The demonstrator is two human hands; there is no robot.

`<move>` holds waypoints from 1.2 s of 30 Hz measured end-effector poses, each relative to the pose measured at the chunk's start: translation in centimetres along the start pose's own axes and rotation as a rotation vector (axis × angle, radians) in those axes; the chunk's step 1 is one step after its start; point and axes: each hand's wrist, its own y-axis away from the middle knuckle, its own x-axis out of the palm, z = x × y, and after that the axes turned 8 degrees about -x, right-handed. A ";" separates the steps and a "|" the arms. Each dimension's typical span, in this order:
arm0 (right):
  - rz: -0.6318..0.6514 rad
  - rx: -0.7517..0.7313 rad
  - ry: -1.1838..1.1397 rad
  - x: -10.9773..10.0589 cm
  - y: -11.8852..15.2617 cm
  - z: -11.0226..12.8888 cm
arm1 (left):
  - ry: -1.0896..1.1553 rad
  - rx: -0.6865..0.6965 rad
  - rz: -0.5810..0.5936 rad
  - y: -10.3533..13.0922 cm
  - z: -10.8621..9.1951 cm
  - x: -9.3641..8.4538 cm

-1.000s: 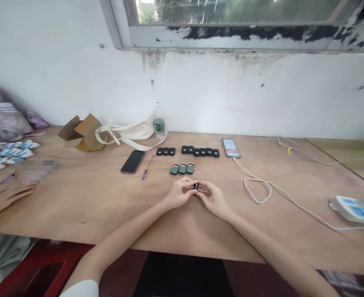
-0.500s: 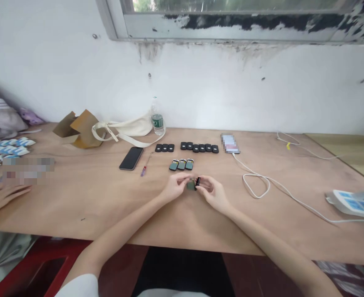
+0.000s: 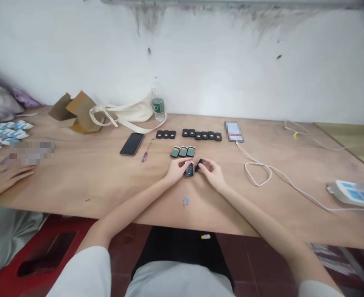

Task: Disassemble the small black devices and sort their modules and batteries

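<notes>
My left hand (image 3: 178,170) pinches an open black key fob shell (image 3: 189,170), its dark inside facing up. A smaller black cover piece (image 3: 198,166) is held in my right hand (image 3: 212,172), just right of the shell and apart from it. Beyond my hands lie three open fobs (image 3: 183,152) with greenish boards showing. A small pale piece (image 3: 186,200) rests on the table nearer to me. Below the table edge, a small yellow battery-like cylinder (image 3: 205,236) shows against my dark trousers; whether it lies there or is falling I cannot tell.
Several closed black fobs (image 3: 204,135) line up farther back. A screwdriver (image 3: 144,156) and a dark phone (image 3: 132,144) lie to the left. On the right are a charging phone (image 3: 234,131), its white cable (image 3: 270,178) and a power strip (image 3: 353,194). A co-worker's hand (image 3: 16,175) rests far left.
The greenish board no longer shows between my hands; the shell's dark inside does. The pale piece and yellow cylinder have come into sight. My view has tilted down.
</notes>
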 end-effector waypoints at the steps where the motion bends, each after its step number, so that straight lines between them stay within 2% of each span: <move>1: 0.010 -0.002 -0.014 0.0 -0.1 -0.1 | 0.003 0.004 0.010 0.0 0.0 0.0; 10: 0.102 -0.054 0.064 0.0 0.0 0.4 | -0.079 0.081 0.051 0.3 0.2 -0.3; 15: 0.143 -0.060 0.119 0.0 0.0 0.6 | -0.164 0.129 0.132 0.0 0.1 -0.7; 21: 0.179 -0.069 0.132 -0.1 0.0 0.9 | -0.146 0.134 0.164 -0.2 0.1 -0.8; 25: 0.184 -0.085 0.192 -0.3 -0.1 0.6 | -0.195 0.152 0.156 -0.2 0.1 -0.9; 30: 0.133 -0.138 0.263 -0.6 -0.5 -0.4 | -0.324 0.178 0.112 -0.1 0.1 -1.3; 36: 0.114 -0.187 0.374 -1.0 -0.5 -0.8 | -0.476 0.273 0.093 -0.1 -0.1 -1.6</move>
